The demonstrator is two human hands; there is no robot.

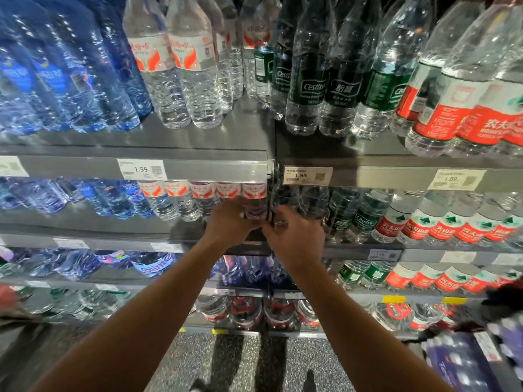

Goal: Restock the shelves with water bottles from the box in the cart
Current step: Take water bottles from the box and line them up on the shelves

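Both my arms reach forward to the second shelf (85,240) from the top. My left hand (230,223) wraps around the lower part of a clear water bottle (254,206) with a white and red label, which stands at the right end of its row beside the shelf divider. My right hand (295,233) is close beside it, fingers curled at the divider; what those fingers hold is hidden. The box (464,363) with a purple print lies at the bottom right, blurred.
Rows of bottles fill every shelf: blue ones (56,80) at left, clear red-labelled ones (181,69) in the middle, green-labelled ones (339,89) and red-labelled ones (467,120) at right. Price tags (141,169) line the shelf edges. Speckled floor (226,363) lies below.
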